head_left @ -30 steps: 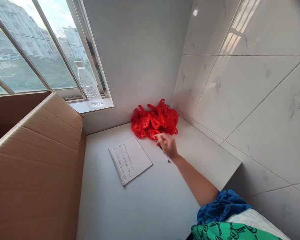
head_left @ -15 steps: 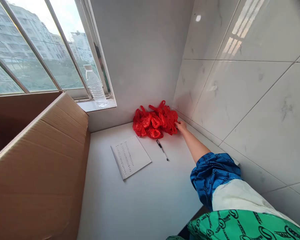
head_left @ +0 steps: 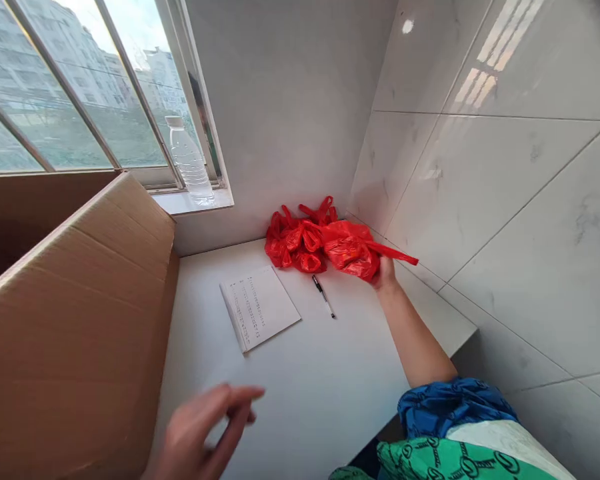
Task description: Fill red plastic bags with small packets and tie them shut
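A white counter (head_left: 325,387) holds a notepad (head_left: 259,308), a pen (head_left: 323,296) (black) and red plastic bags (head_left: 295,243).

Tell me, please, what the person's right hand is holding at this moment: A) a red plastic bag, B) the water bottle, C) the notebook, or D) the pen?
A. The right hand grips a red plastic bag, held up beside the other red bags, while the pen lies apart from it.

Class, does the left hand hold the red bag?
No, the left hand is empty, while the right hand holds the red bag.
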Tool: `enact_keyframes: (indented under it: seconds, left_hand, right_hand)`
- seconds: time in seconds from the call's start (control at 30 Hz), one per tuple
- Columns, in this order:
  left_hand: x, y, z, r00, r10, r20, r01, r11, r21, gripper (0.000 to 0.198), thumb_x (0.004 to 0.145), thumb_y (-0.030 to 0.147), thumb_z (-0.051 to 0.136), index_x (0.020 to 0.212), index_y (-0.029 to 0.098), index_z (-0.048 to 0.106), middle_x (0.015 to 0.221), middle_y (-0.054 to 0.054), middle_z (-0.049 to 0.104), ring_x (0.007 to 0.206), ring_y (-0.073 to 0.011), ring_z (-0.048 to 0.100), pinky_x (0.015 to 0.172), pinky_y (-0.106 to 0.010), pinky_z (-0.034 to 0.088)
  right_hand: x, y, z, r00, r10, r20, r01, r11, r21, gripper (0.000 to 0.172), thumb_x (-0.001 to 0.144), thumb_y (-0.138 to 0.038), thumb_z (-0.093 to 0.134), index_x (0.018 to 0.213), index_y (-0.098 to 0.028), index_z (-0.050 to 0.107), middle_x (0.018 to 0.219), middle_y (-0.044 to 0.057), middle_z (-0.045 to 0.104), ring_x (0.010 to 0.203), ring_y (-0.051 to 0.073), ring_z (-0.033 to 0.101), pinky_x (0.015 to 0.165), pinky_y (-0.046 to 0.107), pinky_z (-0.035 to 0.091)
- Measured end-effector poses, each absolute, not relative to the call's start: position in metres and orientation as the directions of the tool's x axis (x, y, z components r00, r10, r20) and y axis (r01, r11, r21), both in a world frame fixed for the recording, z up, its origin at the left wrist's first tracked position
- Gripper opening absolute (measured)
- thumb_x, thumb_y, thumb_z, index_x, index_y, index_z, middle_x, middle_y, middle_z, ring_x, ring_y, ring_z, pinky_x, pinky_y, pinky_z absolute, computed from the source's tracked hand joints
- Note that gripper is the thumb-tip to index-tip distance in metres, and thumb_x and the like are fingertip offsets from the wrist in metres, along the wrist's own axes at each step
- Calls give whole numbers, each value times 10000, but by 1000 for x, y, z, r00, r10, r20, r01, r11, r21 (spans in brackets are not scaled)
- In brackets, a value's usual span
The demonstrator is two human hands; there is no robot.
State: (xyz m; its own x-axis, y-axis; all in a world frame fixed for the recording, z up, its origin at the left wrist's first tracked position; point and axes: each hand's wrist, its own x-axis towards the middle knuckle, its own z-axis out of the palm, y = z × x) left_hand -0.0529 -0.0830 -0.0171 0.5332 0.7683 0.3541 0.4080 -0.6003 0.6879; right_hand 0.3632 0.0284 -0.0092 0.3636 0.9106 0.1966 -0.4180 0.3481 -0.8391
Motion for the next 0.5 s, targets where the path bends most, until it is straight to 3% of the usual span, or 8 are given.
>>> enact_keyframes:
  seconds: [0.03,0.1,0.2,0.37,0.5]
  left_hand:
    - [-41,-71,-17,507,823,256,376,-479,793,225,931,369,576,1089,287,714,792,-19,720,717,-160,691,519,-180,529]
    - [-17,-46,-17,462,884,72,234,-200,951,382,936,443,565,1266,259,624,1058,-74,720,918,-204,701,719,-276,607]
    - [6,-14,-19,357,929,-94,-29,112,993,584,888,498,631,1405,268,487,1361,-122,588,1119,-256,643,837,-382,609]
    - [7,12,-32,153,988,-25,-259,64,964,535,794,475,744,1218,193,580,1222,-98,654,959,-215,665,794,-358,592]
    - [-7,27,-59,25,1000,18,-161,-13,987,509,783,497,728,1155,180,586,1135,-92,675,953,-223,656,771,-356,578]
  right_hand:
    - [340,26,-5,226,955,192,-511,284,-811,290,896,-417,509,1030,-223,679,1180,75,718,1165,271,640,956,446,550]
    - [293,23,-2,23,985,170,-630,147,-763,287,901,-433,531,1041,-238,689,1184,58,722,1186,273,633,983,450,543]
    - [238,24,-13,-174,982,70,-682,-69,-728,267,900,-432,553,1007,-234,696,1132,58,743,1139,280,662,967,446,559]
    - [202,45,-42,-273,950,-152,-580,-289,-762,165,829,-358,644,861,-198,665,888,79,765,1023,275,706,880,401,597]
    - [207,55,-64,-102,989,-103,-401,-136,-906,175,830,-371,599,867,-207,649,930,69,750,1009,247,698,840,380,594]
